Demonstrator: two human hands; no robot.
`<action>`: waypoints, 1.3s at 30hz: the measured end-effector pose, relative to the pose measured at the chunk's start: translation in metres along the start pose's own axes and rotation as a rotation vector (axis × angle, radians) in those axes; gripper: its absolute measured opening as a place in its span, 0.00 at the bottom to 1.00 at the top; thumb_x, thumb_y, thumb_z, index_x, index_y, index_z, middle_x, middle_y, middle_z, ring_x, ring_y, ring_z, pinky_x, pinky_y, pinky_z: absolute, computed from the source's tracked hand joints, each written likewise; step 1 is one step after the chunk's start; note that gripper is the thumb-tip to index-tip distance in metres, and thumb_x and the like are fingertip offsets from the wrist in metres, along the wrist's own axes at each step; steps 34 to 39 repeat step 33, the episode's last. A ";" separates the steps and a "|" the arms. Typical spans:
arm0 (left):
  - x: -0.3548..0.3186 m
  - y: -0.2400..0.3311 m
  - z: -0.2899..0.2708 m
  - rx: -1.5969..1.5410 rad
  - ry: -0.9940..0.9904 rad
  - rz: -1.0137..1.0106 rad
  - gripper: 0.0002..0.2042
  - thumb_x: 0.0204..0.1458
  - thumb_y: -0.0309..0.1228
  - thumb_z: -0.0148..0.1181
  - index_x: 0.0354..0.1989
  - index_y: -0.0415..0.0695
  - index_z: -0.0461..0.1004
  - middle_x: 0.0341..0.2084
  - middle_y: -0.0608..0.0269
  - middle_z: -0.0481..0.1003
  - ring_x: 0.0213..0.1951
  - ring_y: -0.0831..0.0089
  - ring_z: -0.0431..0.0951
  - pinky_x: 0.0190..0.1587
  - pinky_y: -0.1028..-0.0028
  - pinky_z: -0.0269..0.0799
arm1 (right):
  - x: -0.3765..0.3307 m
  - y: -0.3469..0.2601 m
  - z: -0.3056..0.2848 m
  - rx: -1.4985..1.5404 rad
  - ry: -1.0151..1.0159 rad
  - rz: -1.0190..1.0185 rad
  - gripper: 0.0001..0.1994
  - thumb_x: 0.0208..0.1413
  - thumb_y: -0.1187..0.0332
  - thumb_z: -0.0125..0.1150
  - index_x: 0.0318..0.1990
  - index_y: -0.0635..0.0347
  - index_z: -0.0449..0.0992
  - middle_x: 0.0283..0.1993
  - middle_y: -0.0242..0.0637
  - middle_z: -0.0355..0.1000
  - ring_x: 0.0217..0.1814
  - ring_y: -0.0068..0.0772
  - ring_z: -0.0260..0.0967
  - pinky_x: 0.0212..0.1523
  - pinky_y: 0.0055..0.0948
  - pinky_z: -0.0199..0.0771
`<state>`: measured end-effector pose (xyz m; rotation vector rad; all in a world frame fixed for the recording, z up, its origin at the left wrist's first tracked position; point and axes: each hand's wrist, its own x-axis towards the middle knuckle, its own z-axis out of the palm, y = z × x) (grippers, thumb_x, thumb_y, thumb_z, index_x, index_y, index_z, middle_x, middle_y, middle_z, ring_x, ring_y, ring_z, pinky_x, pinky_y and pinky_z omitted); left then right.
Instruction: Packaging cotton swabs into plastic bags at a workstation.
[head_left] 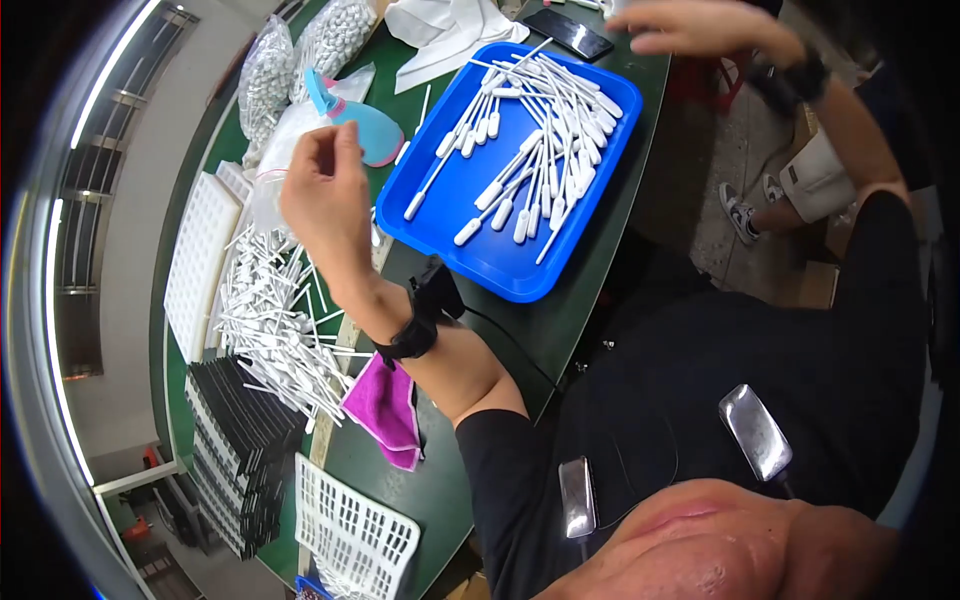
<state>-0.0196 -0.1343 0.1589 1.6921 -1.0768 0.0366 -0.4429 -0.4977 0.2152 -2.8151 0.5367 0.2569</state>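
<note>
My left hand (pixel 328 205) is raised over the left edge of the blue tray (pixel 408 228), its fingers curled in and the thumb up. The inside of its grip is hidden. At the upper edge, beyond the tray's right side, my right hand (pixel 690 28) is slightly blurred and partly cut off. Its fingers are stretched out, and something white lies by their tips; whether they touch it I cannot tell. Many thin white sticks with thicker oblong ends (pixel 545 165) lie in the tray, heaped toward its right side. Below my left hand is a larger pile of similar white sticks (pixel 275 320).
A blue spray bottle (pixel 375 130) lies behind my left hand, near filled clear bags (pixel 335 40). A black phone (pixel 568 35) rests beyond the tray. White perforated racks (pixel 200 265), stacked black strips (pixel 230 440), a purple cloth (pixel 385 415) and a white basket (pixel 350 520) line the left.
</note>
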 end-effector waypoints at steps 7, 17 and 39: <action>-0.047 0.006 0.010 0.416 -0.312 0.010 0.10 0.54 0.34 0.60 0.39 0.41 0.79 0.31 0.53 0.80 0.34 0.56 0.80 0.39 0.63 0.73 | 0.154 -0.097 0.182 0.103 0.483 0.026 0.25 0.67 0.58 0.47 0.67 0.59 0.60 0.68 0.48 0.58 0.70 0.44 0.57 0.68 0.35 0.57; -0.122 -0.053 0.048 0.705 -0.452 0.171 0.15 0.52 0.29 0.59 0.48 0.39 0.72 0.46 0.48 0.75 0.45 0.50 0.77 0.44 0.58 0.75 | 0.244 -0.110 0.177 0.070 0.458 0.057 0.23 0.59 0.75 0.49 0.64 0.59 0.63 0.66 0.45 0.62 0.68 0.50 0.58 0.64 0.38 0.63; -0.145 -0.062 0.079 0.465 -0.385 -0.262 0.12 0.50 0.31 0.61 0.37 0.36 0.72 0.32 0.39 0.76 0.38 0.42 0.77 0.41 0.54 0.73 | 0.212 -0.186 0.233 0.101 0.314 -0.176 0.21 0.59 0.74 0.49 0.61 0.66 0.65 0.64 0.54 0.63 0.67 0.53 0.59 0.66 0.41 0.60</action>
